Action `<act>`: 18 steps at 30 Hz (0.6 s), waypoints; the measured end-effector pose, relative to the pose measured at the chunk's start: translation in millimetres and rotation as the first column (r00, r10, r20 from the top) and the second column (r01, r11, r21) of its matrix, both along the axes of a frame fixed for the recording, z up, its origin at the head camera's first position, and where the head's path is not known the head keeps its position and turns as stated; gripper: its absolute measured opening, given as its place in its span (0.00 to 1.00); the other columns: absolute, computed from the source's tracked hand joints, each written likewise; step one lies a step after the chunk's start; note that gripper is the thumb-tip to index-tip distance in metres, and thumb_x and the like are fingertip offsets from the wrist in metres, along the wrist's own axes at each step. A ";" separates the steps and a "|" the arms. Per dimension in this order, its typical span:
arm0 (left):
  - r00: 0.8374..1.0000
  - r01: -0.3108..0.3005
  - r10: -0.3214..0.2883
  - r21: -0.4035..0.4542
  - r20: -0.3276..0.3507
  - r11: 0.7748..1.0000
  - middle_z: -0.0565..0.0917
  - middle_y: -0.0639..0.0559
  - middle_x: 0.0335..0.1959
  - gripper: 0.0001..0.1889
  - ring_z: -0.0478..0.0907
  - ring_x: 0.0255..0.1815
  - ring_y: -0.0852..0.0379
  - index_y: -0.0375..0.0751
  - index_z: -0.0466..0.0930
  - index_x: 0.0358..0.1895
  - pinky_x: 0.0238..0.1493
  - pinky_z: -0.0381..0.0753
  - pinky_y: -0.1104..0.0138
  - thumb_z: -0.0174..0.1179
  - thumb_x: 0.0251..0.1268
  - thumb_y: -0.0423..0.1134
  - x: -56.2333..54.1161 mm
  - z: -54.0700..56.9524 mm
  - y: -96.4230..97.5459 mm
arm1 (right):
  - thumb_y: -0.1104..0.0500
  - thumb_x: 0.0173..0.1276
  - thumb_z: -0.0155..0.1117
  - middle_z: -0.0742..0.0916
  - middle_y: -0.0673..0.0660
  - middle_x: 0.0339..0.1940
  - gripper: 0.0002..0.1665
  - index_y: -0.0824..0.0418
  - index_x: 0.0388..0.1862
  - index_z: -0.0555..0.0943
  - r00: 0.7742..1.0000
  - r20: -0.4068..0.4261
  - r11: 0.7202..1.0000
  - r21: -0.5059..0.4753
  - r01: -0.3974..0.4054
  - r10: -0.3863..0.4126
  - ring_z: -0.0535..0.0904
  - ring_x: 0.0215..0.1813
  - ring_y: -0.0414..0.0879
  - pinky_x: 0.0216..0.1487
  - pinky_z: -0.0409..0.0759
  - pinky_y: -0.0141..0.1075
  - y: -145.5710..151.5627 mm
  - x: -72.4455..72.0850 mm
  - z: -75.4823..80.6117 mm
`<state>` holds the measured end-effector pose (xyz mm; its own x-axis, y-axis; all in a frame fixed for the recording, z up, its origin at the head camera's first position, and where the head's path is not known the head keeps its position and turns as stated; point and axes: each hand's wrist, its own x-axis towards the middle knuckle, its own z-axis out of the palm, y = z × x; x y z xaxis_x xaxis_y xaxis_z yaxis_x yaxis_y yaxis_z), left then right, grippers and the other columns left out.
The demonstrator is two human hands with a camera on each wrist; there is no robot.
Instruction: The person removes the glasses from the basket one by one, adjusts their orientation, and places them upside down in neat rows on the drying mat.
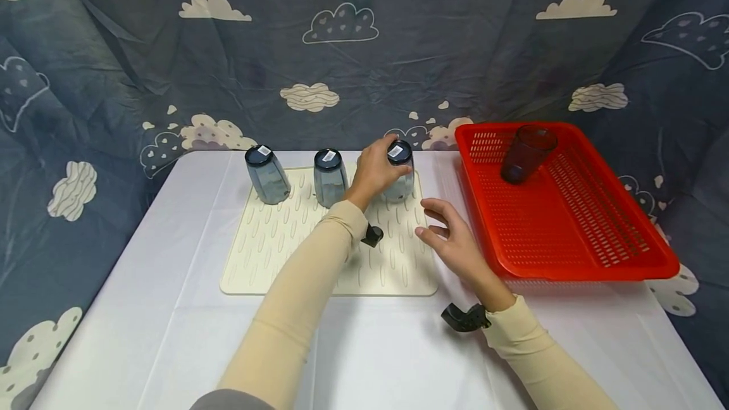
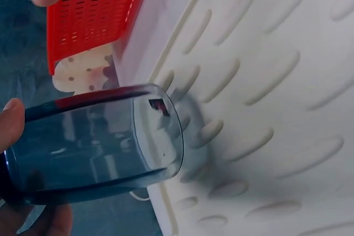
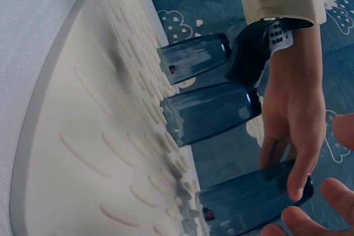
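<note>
Head view shows a white table (image 1: 142, 334) and, toward its far edge, a cream drying mat (image 1: 273, 264). Grip of the left hand (image 1: 374, 171) is closed around the right-hand glass (image 1: 402, 188), which is upside down at the far right corner of the mat, its labelled base upward. On the same mat, along its far edge, two more blue glasses are also upside down: the left glass (image 1: 267, 177) near the far left corner, and the middle glass (image 1: 330, 181) between the others. The right hand (image 1: 455, 245) is at the right edge of the mat, its grip released and holding nothing, fingers apart and loosely bent. Toward the far right corner of the table is a red basket (image 1: 560, 233), and in it a dark glass (image 1: 524, 157) leans. In the left wrist view, thumb and fingers hold the right-hand glass near its base, and its rim is down at the mat; I cannot tell if it fully touches. In the right wrist view, the three glasses make a row, and fingertips of the right hand appear near the held one.
</note>
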<state>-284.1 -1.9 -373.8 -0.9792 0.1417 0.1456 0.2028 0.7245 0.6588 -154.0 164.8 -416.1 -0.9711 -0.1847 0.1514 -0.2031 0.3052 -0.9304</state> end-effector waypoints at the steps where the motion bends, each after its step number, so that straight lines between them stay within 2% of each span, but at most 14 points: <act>1: 1.000 -0.003 0.003 0.000 -0.001 1.000 0.76 0.47 0.69 0.40 0.74 0.69 0.49 0.50 0.67 0.73 0.69 0.73 0.56 0.74 0.55 0.48 -0.1 -2.0 1.0 | 0.66 0.69 0.61 0.72 0.68 0.70 0.32 0.69 0.69 0.65 1.000 0.001 1.000 -0.001 0.002 -0.002 0.67 0.74 0.63 0.70 0.70 0.59 0.5 0.3 0.2; 12: 0.999 -0.023 0.025 0.065 -0.041 0.998 0.73 0.49 0.72 0.41 0.73 0.71 0.49 0.50 0.68 0.73 0.70 0.73 0.58 0.75 0.54 0.45 -2.7 -19.8 4.5 | 0.65 0.69 0.61 0.71 0.69 0.71 0.32 0.69 0.70 0.64 1.000 0.000 1.000 0.000 0.010 -0.010 0.66 0.74 0.63 0.71 0.69 0.59 0.7 1.9 1.8; 18: 0.998 0.007 -0.007 -0.002 -0.068 1.000 0.72 0.47 0.72 0.40 0.70 0.73 0.47 0.48 0.66 0.74 0.74 0.69 0.59 0.73 0.57 0.47 -5.2 -25.7 4.3 | 0.65 0.69 0.61 0.70 0.68 0.72 0.33 0.69 0.70 0.64 1.000 -0.006 1.000 0.006 0.012 -0.012 0.67 0.74 0.62 0.71 0.69 0.59 -0.5 1.3 1.0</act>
<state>-289.3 2.4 -399.5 -0.9660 0.1488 0.2114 0.2520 0.7242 0.6419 -152.7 164.2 -415.1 -0.9722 -0.1743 0.1563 -0.2051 0.3127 -0.9274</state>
